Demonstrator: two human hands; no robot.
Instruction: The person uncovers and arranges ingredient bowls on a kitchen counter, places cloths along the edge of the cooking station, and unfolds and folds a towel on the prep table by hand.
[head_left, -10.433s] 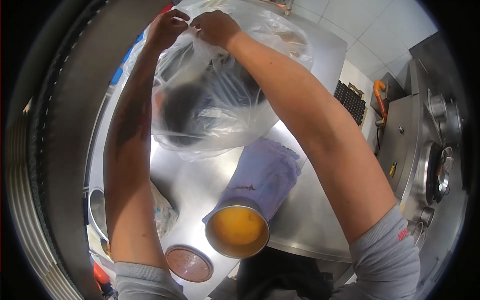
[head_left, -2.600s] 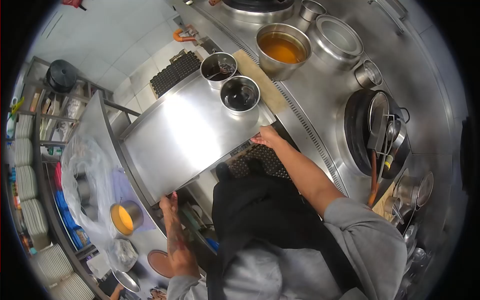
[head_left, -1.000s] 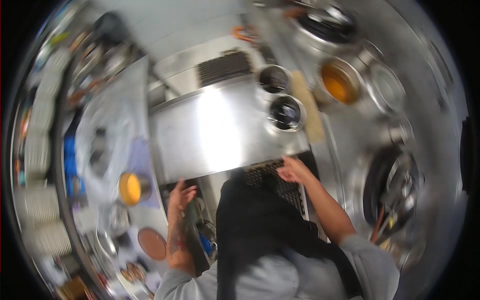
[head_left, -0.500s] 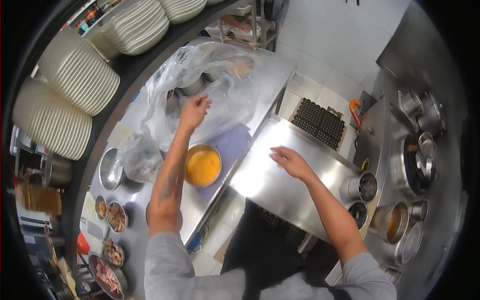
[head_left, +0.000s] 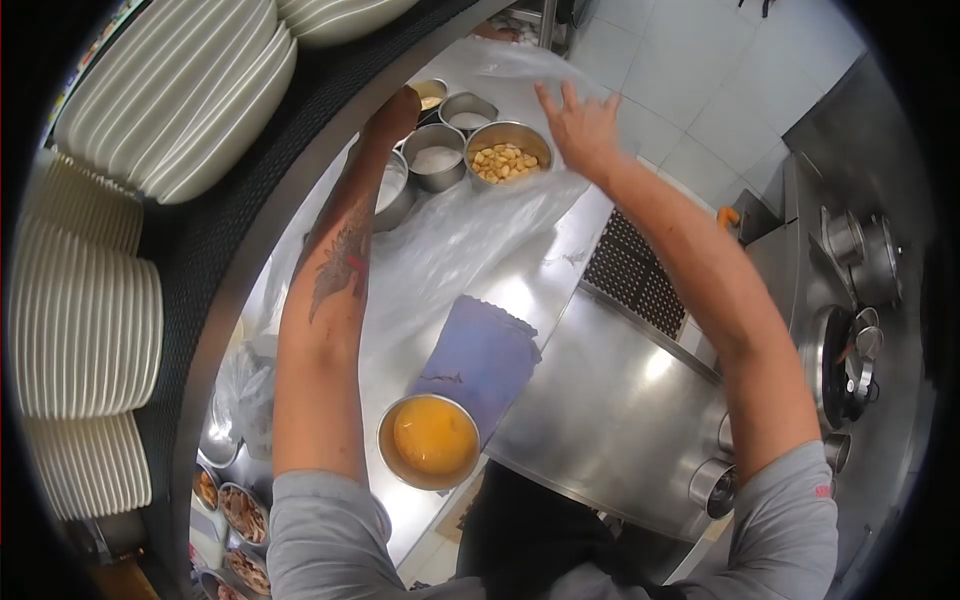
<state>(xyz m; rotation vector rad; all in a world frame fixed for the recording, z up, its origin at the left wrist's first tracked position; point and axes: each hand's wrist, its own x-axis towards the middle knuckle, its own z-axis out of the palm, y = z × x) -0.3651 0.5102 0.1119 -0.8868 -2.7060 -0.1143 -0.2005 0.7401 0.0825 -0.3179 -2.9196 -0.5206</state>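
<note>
My left hand (head_left: 398,112) reaches over the far end of the steel table, beside several metal pots; its fingers are mostly hidden, so its hold is unclear. My right hand (head_left: 583,122) is raised with fingers spread at the edge of a clear plastic sheet (head_left: 440,245). Between the hands stand a pot of pale yellow chunks (head_left: 507,155), a pot of white contents (head_left: 436,158) and a smaller white-filled pot (head_left: 468,112). The plastic lies pulled back on the near side of these pots. Nearer me, a bowl of yellow liquid (head_left: 430,440) sits by a purple cloth (head_left: 478,360).
Stacked white plates (head_left: 85,290) fill a shelf on the left. Bowls of meat (head_left: 243,512) stand at the lower left. A steel counter (head_left: 600,390) with two metal pots (head_left: 712,487) lies right of the table. Pans and a wok are farther right.
Both hands left the steel counter's edge and moved to the far end of the table. The plastic that covered the pots is now drawn aside, exposing their contents. The view has turned toward the table.
</note>
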